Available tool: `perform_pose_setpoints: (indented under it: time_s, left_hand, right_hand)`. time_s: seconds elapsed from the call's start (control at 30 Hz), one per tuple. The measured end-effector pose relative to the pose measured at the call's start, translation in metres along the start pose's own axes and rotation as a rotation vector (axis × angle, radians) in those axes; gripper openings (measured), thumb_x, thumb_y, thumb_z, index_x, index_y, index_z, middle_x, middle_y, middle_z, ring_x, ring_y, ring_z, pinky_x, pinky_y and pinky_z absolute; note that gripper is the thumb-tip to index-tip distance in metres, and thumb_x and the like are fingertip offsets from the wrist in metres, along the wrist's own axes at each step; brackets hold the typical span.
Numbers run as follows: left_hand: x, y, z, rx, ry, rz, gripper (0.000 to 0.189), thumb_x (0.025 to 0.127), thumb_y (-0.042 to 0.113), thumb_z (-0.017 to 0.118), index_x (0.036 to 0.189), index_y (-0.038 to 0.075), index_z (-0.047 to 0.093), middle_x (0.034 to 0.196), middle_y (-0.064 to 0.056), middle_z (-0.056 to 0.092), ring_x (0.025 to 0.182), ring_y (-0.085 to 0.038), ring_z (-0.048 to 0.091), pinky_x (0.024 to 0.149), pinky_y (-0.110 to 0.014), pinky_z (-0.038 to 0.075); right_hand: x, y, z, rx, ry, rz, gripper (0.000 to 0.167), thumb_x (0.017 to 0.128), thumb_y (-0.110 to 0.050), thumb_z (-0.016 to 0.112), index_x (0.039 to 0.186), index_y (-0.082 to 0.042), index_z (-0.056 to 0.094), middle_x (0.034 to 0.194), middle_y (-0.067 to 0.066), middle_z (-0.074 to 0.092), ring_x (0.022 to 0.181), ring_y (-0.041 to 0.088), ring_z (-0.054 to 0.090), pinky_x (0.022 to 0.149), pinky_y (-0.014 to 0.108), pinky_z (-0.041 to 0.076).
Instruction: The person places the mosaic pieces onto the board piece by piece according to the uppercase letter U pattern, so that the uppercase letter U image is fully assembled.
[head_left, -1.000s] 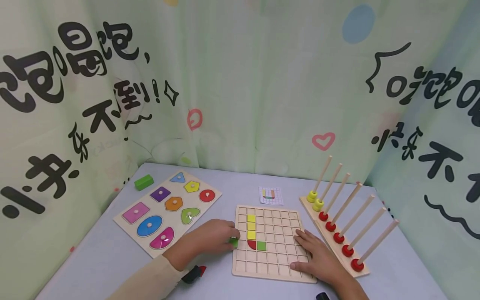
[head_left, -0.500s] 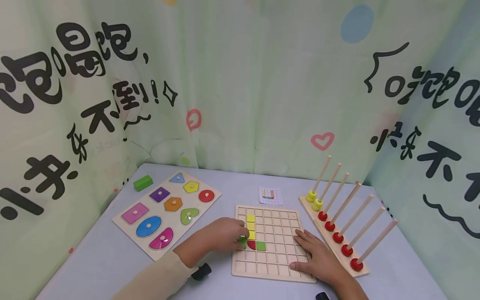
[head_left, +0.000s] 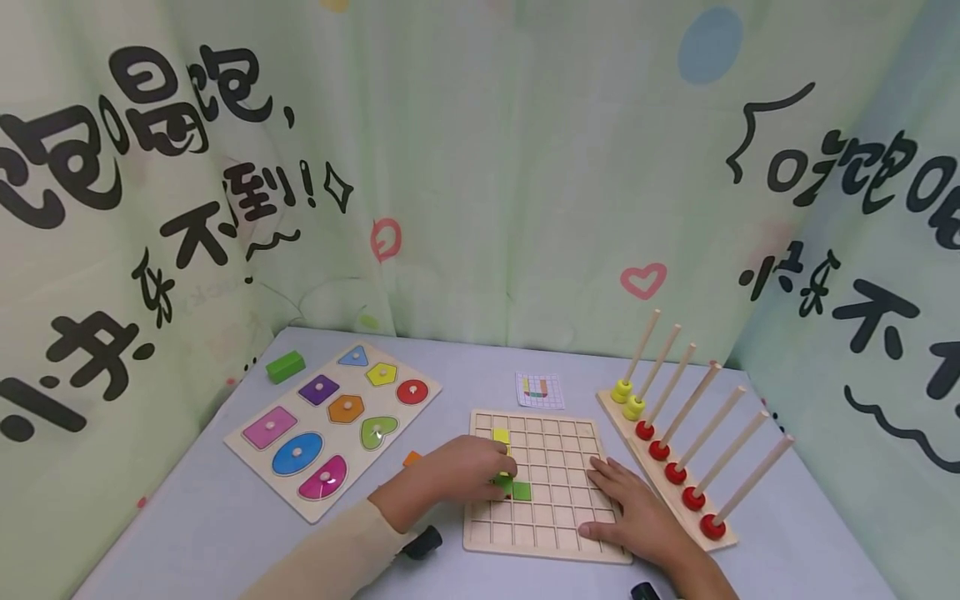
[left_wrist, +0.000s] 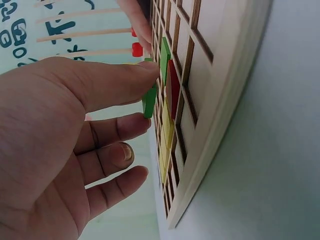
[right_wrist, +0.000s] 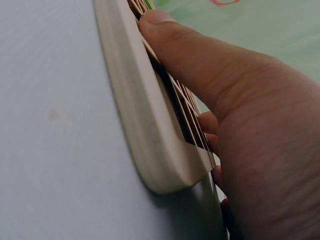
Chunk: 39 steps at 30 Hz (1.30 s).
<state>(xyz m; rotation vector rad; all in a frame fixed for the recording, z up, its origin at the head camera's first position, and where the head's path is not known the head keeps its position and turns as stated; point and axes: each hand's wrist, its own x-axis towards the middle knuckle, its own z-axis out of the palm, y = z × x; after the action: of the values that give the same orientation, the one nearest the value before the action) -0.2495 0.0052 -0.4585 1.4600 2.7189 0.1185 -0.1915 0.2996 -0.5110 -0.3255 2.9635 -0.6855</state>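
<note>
My left hand (head_left: pixel 471 468) pinches a small green square tile (left_wrist: pixel 149 102) between thumb and fingertips, just above the wooden grid board (head_left: pixel 555 533). Under and beside that hand, several tiles sit in the board's cells. A yellow tile (head_left: pixel 501 436) shows above my fingers, while the other yellow ones are mostly hidden in the head view. A red rounded tile (left_wrist: pixel 173 90) lies beside a seated green tile (head_left: pixel 522 492). My right hand (head_left: pixel 633 512) rests on the board's right edge with its fingers spread, the thumb (right_wrist: pixel 165 30) lying over the rim.
A small printed pattern card (head_left: pixel 538 390) lies behind the board. On the right stands a peg rack (head_left: pixel 720 546) with red and yellow beads. A shape puzzle (head_left: pixel 300 400) and a green block (head_left: pixel 285 367) lie left; an orange piece (head_left: pixel 411 458) peeks out behind my left wrist.
My left hand has moved right with the green tile, from the board's left edge to over the red tile. The right hand has stayed on the board.
</note>
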Motion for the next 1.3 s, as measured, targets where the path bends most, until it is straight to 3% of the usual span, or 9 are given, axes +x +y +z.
perform_pose_setpoints:
  time_s: [0.7,1.3]
  left_hand:
    - [0.032,0.013,0.008,-0.024,-0.007,0.026,0.023,0.087,0.034,0.073,0.109,0.025,0.071,0.085,0.015,0.055,0.071,0.001,0.047,0.065,-0.015,0.042]
    - [0.044,0.020,0.014,-0.048,-0.026,0.016,0.025,0.088,0.035,0.073,0.111,0.026,0.071,0.091,0.016,0.059,0.074,0.001,0.048,0.067,-0.017,0.044]
  right_hand:
    - [0.001,0.004,0.004,0.008,0.013,-0.008,0.100,0.067,-0.074,0.069,0.141,-0.009,0.052,0.153,0.004,0.037,0.143,0.035,0.022,0.107,0.062,0.022]
    - [0.000,0.003,0.002,0.001,0.016,-0.019,0.099,0.067,-0.073,0.070,0.141,-0.009,0.052,0.152,0.004,0.038,0.142,0.035,0.024,0.107,0.061,0.024]
